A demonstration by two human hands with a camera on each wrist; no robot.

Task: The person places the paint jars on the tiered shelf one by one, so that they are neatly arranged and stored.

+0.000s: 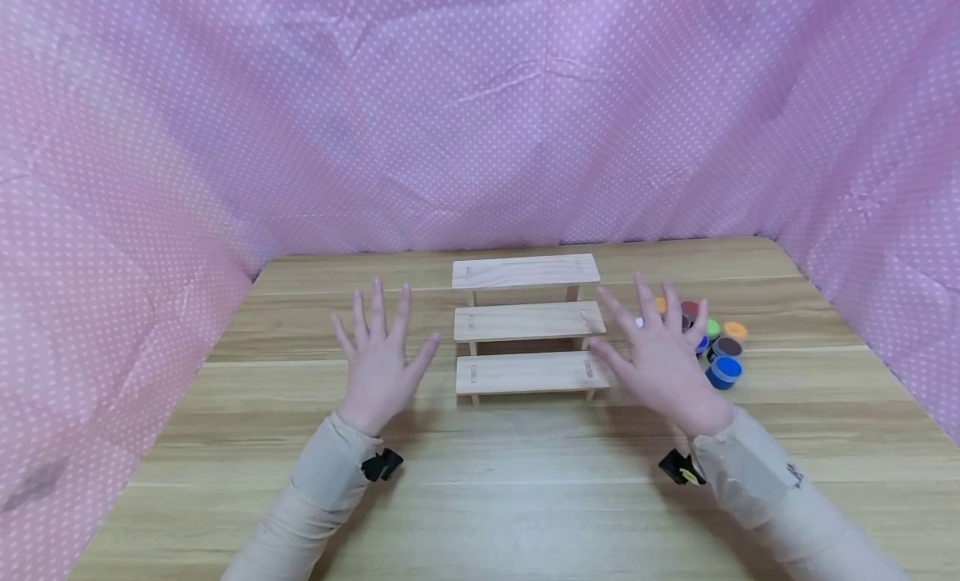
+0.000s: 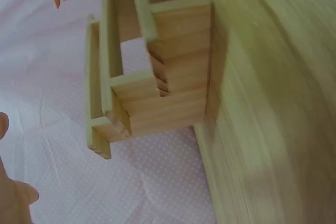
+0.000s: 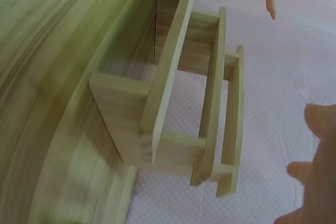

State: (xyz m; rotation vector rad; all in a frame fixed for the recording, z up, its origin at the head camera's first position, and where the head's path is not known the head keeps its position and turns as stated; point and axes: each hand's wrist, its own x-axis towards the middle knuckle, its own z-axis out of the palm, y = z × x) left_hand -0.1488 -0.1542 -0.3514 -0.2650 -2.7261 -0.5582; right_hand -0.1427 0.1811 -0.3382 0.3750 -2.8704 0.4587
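Observation:
A three-step wooden stand (image 1: 531, 321) of pale planks sits in the middle of the table. To its left, my left hand (image 1: 378, 368) hovers with spread fingers and holds nothing. My right hand (image 1: 663, 360) is likewise spread and free of any object, its thumb overlapping the right end of the lowest plank in the head view. Beyond the right hand lies a cluster of small paint pots, among them a blue pot (image 1: 723, 372), a dark brown pot (image 1: 726, 348) and an orange pot (image 1: 735, 332); the hand hides some of them. Both wrist views show the stand's stepped side panel (image 2: 181, 51).
The wood-grain table (image 1: 495, 489) carries the stand and the pots. A pink polka-dot cloth (image 1: 480, 122) hangs behind the table and along both sides. A black wrist device (image 1: 382, 464) is strapped by the left cuff, another black device (image 1: 681, 467) by the right.

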